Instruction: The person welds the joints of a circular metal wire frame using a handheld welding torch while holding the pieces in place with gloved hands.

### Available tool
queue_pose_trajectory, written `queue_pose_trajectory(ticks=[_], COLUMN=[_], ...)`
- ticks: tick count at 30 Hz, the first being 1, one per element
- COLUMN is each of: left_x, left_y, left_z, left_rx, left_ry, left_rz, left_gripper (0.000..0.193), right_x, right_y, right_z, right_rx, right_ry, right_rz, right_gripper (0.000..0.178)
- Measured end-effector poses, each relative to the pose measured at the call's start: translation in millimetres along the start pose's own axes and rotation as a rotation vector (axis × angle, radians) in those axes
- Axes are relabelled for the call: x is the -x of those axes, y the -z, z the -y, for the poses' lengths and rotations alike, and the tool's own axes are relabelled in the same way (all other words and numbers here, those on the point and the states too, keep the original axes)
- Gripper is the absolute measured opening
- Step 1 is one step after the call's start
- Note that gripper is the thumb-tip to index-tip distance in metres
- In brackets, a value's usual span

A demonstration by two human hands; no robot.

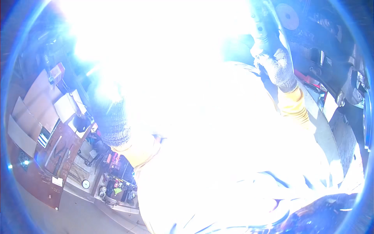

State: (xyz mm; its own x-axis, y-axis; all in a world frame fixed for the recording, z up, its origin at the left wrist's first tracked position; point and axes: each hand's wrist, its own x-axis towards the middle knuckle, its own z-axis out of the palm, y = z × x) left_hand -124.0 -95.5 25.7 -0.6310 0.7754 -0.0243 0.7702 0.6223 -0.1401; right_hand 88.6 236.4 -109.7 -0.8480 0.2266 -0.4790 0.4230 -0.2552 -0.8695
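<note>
Seemingly rigid and weighty, the grey tool (261, 27) sits clamped in the gloved right hand (277, 67), best held mid-body; the left hand (111, 117) grip is lost in glare, so I cannot tell.

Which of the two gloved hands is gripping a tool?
The right hand, in a grey knit glove at upper right, is wrapped around a dark tool handle. The left hand sits beside the white glare, its grasp hidden.

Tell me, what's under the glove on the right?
Under the right hand, in a grey knit glove, lies a big pale curved metal surface. Bright white glare hides everything further left.
</note>
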Motion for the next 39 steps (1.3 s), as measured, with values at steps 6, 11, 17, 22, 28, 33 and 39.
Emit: queue_pose_trajectory(ticks=[6,11,17,22,28,33,39], left_x=[-11.6,-15.2,-16.0,-6.7,6.3,-9.8,-23.7], left_y=[-5.6,12.7,8.1,-4.0,-9.8,4.8,6.5], left_z=[-2.5,-9.1,-13.2,-3.8,0.6,-9.0,-21.1], left_rx=[0.167,0.262,0.089,0.022,0.25,0.146,0.477], left_ry=[-0.096,-0.079,0.213,-0.111,-0.007,-0.081,0.169], left_rz=[-0.056,0.049,0.171,-0.071,-0.061,-0.025,0.028], left_gripper=[0.019,0.017,0.022,0.027,0.029,0.023,0.017], right_x=[3.2,0.6,1.8,1.1,-1.9,-1.5,7.0], right_y=[2.1,-1.0,-2.4,-8.0,9.8,7.3,-1.4], right_z=[-0.7,-2.7,-3.8,-6.4,-7.6,-10.1,3.1], right_rx=[0.074,-0.039,0.101,0.199,0.477,0.507,-0.004], right_ry=[-0.057,0.07,0.156,0.416,0.451,0.503,0.027], right_rz=[0.001,0.034,-0.023,-0.184,-0.13,-0.11,-0.061], right_gripper=[0.025,0.027,0.035,0.046,0.042,0.056,0.068])
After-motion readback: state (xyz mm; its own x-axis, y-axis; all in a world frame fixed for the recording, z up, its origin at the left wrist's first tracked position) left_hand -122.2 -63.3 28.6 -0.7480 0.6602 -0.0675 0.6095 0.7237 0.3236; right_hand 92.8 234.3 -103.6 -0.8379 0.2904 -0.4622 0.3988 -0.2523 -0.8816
